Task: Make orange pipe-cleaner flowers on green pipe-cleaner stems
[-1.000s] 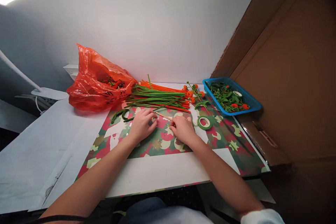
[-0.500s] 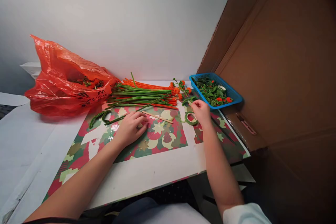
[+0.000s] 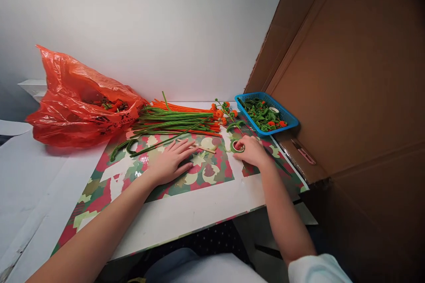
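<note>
Green tape roll (image 3: 237,146) lies on the patterned paper (image 3: 133,172) of the worktop, at about one o'clock from the person. Going left to right: orange bag (image 3: 79,97) at ten o'clock; left hand (image 3: 169,162) flat, fingers spread, tips touching a thin wooden stick (image 3: 199,147); pipe cleaners (image 3: 179,121) behind; right hand (image 3: 252,150) curled over the roll, fingers closing on it; blue basket (image 3: 265,115) at two o'clock. A loose grip could let the roll slip or roll off the near edge.

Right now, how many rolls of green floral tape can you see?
2: one green tape roll on the patterned mat under the right hand, one pale roll in the blue basket. More may be buried there.
</note>
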Available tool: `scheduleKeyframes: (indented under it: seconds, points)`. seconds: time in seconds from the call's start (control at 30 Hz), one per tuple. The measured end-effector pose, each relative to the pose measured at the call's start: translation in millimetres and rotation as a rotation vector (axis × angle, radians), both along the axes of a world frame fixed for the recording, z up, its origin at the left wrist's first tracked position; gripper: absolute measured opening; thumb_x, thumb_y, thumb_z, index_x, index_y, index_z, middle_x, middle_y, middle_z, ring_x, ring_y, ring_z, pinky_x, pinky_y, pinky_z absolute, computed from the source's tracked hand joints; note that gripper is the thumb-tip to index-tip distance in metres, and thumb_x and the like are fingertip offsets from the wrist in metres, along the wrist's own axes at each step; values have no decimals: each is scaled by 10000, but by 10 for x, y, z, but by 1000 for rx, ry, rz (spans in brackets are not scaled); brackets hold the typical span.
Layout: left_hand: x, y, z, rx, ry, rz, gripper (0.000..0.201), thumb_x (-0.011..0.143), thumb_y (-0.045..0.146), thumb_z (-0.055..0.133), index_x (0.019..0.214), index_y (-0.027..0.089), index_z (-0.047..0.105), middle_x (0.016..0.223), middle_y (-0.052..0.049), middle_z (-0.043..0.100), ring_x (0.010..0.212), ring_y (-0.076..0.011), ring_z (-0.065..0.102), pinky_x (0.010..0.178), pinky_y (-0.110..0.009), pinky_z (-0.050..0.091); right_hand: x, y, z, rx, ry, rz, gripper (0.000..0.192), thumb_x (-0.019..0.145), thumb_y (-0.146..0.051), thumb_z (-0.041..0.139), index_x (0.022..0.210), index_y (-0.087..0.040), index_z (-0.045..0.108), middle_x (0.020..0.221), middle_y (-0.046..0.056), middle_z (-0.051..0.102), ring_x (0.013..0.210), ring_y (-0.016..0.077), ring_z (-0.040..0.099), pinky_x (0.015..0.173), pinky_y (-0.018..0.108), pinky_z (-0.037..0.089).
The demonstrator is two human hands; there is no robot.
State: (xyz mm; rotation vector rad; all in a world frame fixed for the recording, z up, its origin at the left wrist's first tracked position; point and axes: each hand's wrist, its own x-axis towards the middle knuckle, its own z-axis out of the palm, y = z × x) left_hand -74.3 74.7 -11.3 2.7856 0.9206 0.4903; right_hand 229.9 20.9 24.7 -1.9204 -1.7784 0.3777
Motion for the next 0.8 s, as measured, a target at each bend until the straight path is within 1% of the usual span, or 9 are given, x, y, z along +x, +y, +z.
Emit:
scheduleKeyframes:
  seconds: [0.1, 0.23, 0.3, 0.4, 0.5, 0.6, 0.67, 0.73, 0.8]
  points:
    - [19, 21, -12, -22, 45, 57, 418, 942, 432, 431, 1312, 286, 560, 1420, -76, 520, 1326, -305, 433, 1108, -537, 313, -19, -75, -12, -29, -57, 36, 141, 635, -155, 735, 602, -186, 601, 846, 61, 628, 954, 277, 529, 864, 422, 372]
    - [-44, 73, -33, 35, 35, 232, 410, 925, 460, 423, 1199, 233, 626, 1280, -117, 599, 1183, -322, 536, 998, -507, 425, 31, -175, 78, -18, -28, 116, 28, 794, -212, 616, 815, -201, 631, 947, 42, 651, 985, 231, 549, 872, 377, 404]
    - [-85, 97, -39, 80, 6, 299, 379, 911, 440, 441, 1131, 207, 643, 1258, -139, 598, 1167, -330, 543, 981, -501, 438, 67, -250, 166, -8, 58, 165, 107, 849, -247, 562, 926, -211, 626, 1003, 29, 652, 963, 197, 574, 821, 321, 440]
    - [-84, 87, 34, 137, -126, 288, 304, 928, 363, 422, 1041, 187, 643, 1237, -150, 600, 1148, -307, 557, 960, -466, 457, 87, -364, 295, -4, 259, 272, 163, 881, -301, 536, 1000, -228, 620, 1042, 22, 647, 933, 184, 598, 741, 280, 468]
    - [34, -21, 259, 169, -322, 204, 234, 947, 311, 431, 1034, 198, 617, 1179, -120, 627, 1106, -265, 573, 943, -428, 459, 32, -438, 394, -7, 358, 400, 163, 890, -290, 537, 1017, -235, 624, 1110, 34, 640, 1007, 199, 592, 755, 282, 486]
    - [231, -190, 556, 51, -391, -40, 218, 945, 306, 477, 1105, 207, 587, 1170, -101, 633, 1116, -244, 555, 956, -406, 441, -90, -468, 487, -18, 350, 542, 153, 899, -262, 548, 1028, -228, 624, 1121, 45, 637, 1056, 203, 578, 840, 313, 487]
    - [346, -286, 714, -71, -328, -245, 226, 953, 307, 469, 1112, 199, 588, 1141, -101, 640, 1144, -241, 533, 991, -401, 414, -180, -477, 545, -2, 338, 640, 139, 910, -239, 547, 1023, -220, 624, 1095, 45, 644, 1065, 194, 568, 906, 331, 463]
    - [411, -356, 808, -137, -246, -354, 209, 963, 312, 449, 936, 200, 623, 966, -75, 658, 1046, -233, 558, 992, -406, 391, -252, -483, 584, 14, 321, 706, 130, 918, -211, 537, 1011, -209, 628, 1070, 51, 652, 1061, 190, 555, 933, 340, 441]
    - [418, -414, 847, -177, -190, -398, 274, 970, 317, 425, 799, 195, 601, 850, -59, 631, 940, -219, 560, 962, -399, 388, -298, -487, 595, 6, 313, 745, 131, 919, -202, 540, 1011, -200, 634, 1054, 59, 655, 1041, 190, 549, 925, 341, 435]
